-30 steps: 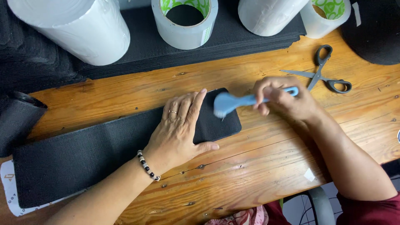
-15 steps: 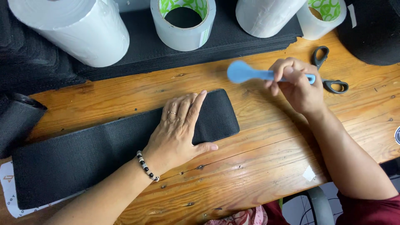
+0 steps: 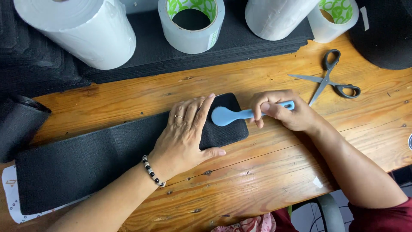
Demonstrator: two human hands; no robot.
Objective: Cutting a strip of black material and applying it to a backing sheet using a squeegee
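Head view: left hand (image 3: 185,136) flat on black fabric strip (image 3: 107,159) on wooden bench (image 3: 257,172) — open, pinning it, holding nothing. Right hand (image 3: 281,111) just beside, grip closed round blue brush (image 3: 240,114), its head on the strip's end. Farther back — scissors (image 3: 328,77), white rolls (image 3: 191,23).

Scissors (image 3: 328,77) on wooden table (image 3: 266,172), white rolls (image 3: 77,30), tape rolls (image 3: 192,23), stacked black sheets (image 3: 240,43)

Brush (image 3: 227,116) on strip's (image 3: 86,159) right end — scissors (image 3: 328,77) farther right.
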